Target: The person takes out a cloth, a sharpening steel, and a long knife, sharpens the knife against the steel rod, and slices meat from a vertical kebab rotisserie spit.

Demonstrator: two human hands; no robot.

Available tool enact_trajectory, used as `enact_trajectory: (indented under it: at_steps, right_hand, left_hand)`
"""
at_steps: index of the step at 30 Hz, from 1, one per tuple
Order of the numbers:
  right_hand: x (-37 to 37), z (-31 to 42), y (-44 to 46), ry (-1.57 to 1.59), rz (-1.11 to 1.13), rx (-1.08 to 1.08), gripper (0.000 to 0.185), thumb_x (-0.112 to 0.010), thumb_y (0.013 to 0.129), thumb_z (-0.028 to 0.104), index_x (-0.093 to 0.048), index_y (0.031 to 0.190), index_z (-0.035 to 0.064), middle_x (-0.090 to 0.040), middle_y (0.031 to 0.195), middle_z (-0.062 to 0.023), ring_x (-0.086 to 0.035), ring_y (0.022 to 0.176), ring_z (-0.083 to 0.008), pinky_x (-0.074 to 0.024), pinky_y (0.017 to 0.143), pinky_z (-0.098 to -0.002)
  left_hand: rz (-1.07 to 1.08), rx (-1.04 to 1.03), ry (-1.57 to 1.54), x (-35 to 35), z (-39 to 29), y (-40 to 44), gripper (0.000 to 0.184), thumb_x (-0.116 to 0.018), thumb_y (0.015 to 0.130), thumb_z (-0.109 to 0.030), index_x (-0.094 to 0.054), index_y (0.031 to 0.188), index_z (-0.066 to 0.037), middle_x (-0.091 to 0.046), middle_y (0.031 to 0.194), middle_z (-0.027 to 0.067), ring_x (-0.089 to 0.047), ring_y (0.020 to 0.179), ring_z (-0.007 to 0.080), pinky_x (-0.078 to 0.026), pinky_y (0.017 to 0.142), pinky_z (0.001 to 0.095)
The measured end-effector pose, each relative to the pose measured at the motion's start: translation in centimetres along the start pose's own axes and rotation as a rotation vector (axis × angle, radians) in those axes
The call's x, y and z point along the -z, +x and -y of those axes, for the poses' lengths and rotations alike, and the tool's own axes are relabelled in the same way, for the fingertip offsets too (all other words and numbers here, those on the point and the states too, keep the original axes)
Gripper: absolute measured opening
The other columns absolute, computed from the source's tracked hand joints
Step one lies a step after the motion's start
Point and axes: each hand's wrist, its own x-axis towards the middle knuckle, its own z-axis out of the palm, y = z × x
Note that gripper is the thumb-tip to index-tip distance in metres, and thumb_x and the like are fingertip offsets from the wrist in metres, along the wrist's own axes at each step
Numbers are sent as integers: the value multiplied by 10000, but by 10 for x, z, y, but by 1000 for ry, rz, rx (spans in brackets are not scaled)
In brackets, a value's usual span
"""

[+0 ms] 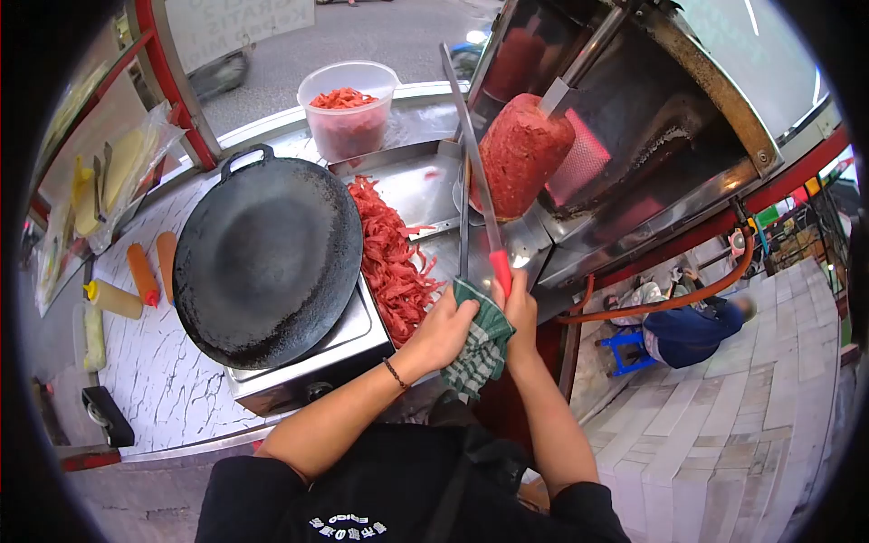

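My right hand [519, 317] is closed around the red handle of a long knife [480, 181], whose blade points up and away past the meat. My left hand [439, 335] grips a green and white checkered cloth [482, 348]. Out of the cloth's top runs a thin dark rod [464, 226], close beside the blade; its wrapped end is hidden. Just beyond both hands, a block of reddish meat [520, 158] sits on a tilted metal spit [593, 45]. Whether the blade touches the meat I cannot tell. Shaved meat strips [389, 258] are heaped left of my hands.
A large black pan [267, 262] rests on a steel stove [358, 335]. Behind it stands a clear tub [348, 136] of meat pieces. Sauce bottles [116, 299] lie on the marbled counter [172, 389]. The dark grill housing [670, 118] fills the right; a person [692, 330] sits beyond.
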Motion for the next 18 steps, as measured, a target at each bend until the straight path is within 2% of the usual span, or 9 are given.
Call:
enact_trajectory:
  at_steps: [1,3,4,5,6,8,12,15,18]
  right_hand:
    - [0,6,10,8,-3,3,261,-536,955,146,-464,1188,52,-627,822,-270,-627,806,-470,-479,640,-480]
    - [4,13,27,25,-149,197,239,-534,959,152,-463,1159,43,-621,810,-268,-620,793,-472,-468,619,-485]
    - [9,26,35,58,-163,221,218,-528,962,145,-466,1136,29,-616,801,-262,-618,767,-468,-458,605,-484]
    - [14,36,44,56,-164,221,218,-528,962,145,-466,1136,29,-616,801,-262,-618,767,-468,-458,605,-484]
    - [17,47,52,79,-184,210,215,-523,964,141,-465,1135,25,-615,801,-260,-615,754,-466,-452,600,-485]
    - [17,58,66,114,-241,227,206,-512,970,133,-465,1134,18,-611,803,-260,-610,730,-459,-436,591,-488]
    - [8,41,44,135,-222,161,189,-500,979,133,-474,1129,21,-611,813,-263,-622,753,-449,-436,605,-497]
    - [-5,10,17,166,-229,199,182,-496,982,128,-470,1131,27,-612,824,-261,-619,750,-452,-433,609,-508]
    - [3,38,47,151,-183,138,208,-514,972,148,-467,1130,19,-616,844,-270,-626,770,-451,-449,618,-499]
  left_hand:
    - [11,-2,0,2,-4,-1,371,-437,940,-232,-461,1161,64,-572,1068,218,-559,1030,296,-409,951,364]
    - [16,0,-34,3,-9,-4,390,-439,940,-235,-447,1184,69,-570,1094,230,-556,1050,306,-403,963,369]
    - [26,60,1,2,-6,-5,390,-444,940,-228,-442,1191,70,-569,1103,235,-555,1060,309,-400,968,371]
    - [34,122,37,2,-10,-7,390,-448,940,-221,-438,1199,71,-567,1112,239,-553,1070,313,-398,972,373]
    - [15,53,60,0,-17,-14,375,-451,943,-218,-435,1193,62,-568,1118,242,-558,1074,322,-403,966,381]
    - [15,57,45,-2,-2,-21,370,-451,945,-217,-433,1191,58,-570,1111,242,-561,1066,322,-406,961,383]
    - [46,69,3,1,-8,-28,360,-457,946,-215,-424,1184,53,-573,1088,239,-567,1050,319,-413,947,385]
    - [15,16,4,4,-6,-22,357,-461,945,-210,-423,1182,54,-572,1065,235,-569,1041,317,-414,943,381]
    - [64,44,9,3,0,-24,379,-456,946,-227,-417,1187,62,-573,1088,253,-565,1079,334,-405,966,382]
